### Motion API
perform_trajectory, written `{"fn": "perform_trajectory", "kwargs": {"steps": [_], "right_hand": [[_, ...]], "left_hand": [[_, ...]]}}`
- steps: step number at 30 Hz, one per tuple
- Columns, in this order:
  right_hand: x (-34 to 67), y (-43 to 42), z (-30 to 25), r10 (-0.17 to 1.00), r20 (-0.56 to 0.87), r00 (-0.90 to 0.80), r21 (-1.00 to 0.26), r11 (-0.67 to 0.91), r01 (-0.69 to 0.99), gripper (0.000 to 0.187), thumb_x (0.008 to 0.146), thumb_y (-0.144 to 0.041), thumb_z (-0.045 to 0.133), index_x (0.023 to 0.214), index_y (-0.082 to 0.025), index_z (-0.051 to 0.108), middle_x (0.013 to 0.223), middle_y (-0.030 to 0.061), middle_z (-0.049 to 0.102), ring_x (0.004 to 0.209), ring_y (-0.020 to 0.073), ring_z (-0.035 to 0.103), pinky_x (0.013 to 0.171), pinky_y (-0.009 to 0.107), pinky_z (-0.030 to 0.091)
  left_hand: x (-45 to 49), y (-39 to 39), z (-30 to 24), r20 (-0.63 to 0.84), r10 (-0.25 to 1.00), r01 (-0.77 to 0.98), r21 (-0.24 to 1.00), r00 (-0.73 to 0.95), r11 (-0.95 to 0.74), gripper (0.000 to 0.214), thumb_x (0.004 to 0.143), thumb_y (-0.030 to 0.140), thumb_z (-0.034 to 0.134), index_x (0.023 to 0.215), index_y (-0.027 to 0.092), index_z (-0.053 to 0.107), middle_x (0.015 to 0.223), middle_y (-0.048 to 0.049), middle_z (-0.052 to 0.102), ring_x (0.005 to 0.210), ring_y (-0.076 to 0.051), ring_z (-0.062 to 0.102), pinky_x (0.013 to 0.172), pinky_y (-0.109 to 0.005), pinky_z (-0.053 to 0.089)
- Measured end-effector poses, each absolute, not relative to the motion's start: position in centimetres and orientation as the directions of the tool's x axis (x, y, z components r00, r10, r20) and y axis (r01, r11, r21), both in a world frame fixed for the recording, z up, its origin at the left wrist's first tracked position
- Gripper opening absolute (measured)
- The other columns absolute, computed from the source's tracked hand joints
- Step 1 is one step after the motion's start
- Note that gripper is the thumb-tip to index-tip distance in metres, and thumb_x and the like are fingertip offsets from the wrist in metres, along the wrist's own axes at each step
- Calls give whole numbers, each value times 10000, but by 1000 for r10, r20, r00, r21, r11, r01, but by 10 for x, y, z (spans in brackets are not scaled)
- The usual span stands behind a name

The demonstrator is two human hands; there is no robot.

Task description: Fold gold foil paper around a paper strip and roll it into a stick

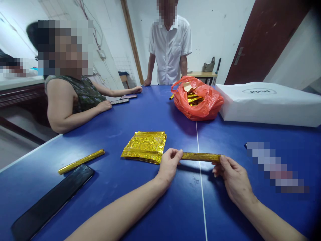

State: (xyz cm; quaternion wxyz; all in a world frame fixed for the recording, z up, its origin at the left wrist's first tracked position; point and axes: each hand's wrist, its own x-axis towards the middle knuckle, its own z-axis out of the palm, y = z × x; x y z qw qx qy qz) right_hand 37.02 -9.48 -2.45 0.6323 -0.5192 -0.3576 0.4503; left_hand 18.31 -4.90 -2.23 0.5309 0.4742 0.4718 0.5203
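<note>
Rolled gold foil strip pinched at each end between fingertips of left hand and right hand, above blue table; stack of gold foil sheets just beside left hand, second foil roll and black phone farther left.

Foil stack on table | phone left | plastic bag behind

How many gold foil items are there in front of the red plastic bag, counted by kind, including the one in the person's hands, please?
Rolled gold foil sticks: 2, one held between the left hand and right hand, one lying on the table
Stacks of gold foil sheets: 1
Total: 3
</note>
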Motion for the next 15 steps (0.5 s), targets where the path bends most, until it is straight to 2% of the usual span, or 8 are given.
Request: {"fn": "perform_trajectory", "kwargs": {"steps": [6,15], "right_hand": [[369,-92,-26,940,-5,342,-978,66,-195,271,727,-441,632,731,-170,639,654,7,591,499,104,521,425,221,414],[370,-95,-23,960,-59,273,-968,12,-252,252,695,-418,663,710,-167,647,566,11,590,518,130,535,457,235,416]], "left_hand": [[182,-48,-22,-67,997,-61,996,27,68,283,632,398,641,681,127,577,604,-2,535,583,-120,482,508,-212,368],[182,-48,-17,-74,996,-90,993,53,79,245,608,369,631,590,136,556,505,41,450,470,-74,350,474,-207,278]]}}
